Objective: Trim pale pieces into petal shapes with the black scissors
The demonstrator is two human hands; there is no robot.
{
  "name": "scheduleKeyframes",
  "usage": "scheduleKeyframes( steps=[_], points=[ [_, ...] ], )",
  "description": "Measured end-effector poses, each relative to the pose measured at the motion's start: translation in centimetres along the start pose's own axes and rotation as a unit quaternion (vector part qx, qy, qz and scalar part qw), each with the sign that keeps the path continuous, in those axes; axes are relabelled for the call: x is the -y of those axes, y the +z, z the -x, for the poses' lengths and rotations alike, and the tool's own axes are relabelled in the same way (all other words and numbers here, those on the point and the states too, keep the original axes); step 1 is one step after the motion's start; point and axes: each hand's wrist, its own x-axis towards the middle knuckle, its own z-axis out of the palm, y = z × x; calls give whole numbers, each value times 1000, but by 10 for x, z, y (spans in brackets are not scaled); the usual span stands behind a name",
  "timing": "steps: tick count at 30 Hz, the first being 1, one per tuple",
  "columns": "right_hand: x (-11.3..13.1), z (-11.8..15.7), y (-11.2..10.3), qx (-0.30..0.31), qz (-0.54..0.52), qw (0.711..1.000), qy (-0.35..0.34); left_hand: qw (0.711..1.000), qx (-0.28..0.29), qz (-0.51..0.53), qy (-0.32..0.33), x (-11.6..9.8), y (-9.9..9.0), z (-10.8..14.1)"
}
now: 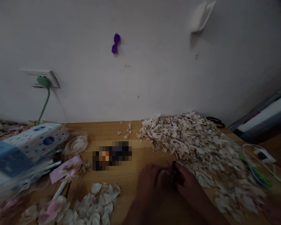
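Near the front of the wooden table (140, 156), my two hands meet in dim light. My left hand (148, 181) is closed, fingers bent and pressed together around a small thin piece that is mostly hidden. My right hand (189, 184) wraps round a small dark tool (175, 173), with its rounded black end showing by the thumb; its exact kind is too dark to make out. Right behind my hands spreads a large heap of pale, dry, flake-like scraps (180, 134). Left of them lies a smaller pile of rounder, petal-like pale pieces (98, 203).
A tissue pack (39, 140), a coil of clear line (77, 142), pink paper (65, 168) and a blurred-out object (112, 156) lie leftward. A green plug (43, 81) sits in the wall socket. White cable and an adapter (264, 155) lie at the right edge.
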Motion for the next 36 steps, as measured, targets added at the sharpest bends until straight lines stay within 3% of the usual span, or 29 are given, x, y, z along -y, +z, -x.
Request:
scheduleKeyframes(
  steps=[5, 10, 13, 16, 19, 24, 29, 36],
  points=[
    [17, 4, 1, -25, -22, 999, -23, 971, -21, 226, -74, 0, -4, -2],
    [20, 6, 1, -6, 0, 989, -145, 934, 91, 333, -94, -7, -6, -2],
    [18, 6, 4, 25, -6, 984, -179, 921, 121, 360, -82, -10, -6, -1],
    [17, 7, 6, 42, -4, 983, -180, 915, 113, 377, -91, -9, -5, 0],
    [17, 9, 7, 47, -19, 987, -155, 889, 121, 426, -114, -9, -5, 0],
    [23, 9, 9, 14, -76, 990, -116, 856, 114, 481, -151, -10, -6, -2],
    [28, 3, 11, -36, -93, 992, -71, 832, 53, 520, -188, 1, 2, -6],
    [22, 10, 25, -68, -33, 997, -30, 804, -140, 538, -210, 18, 12, -13]
  ],
)
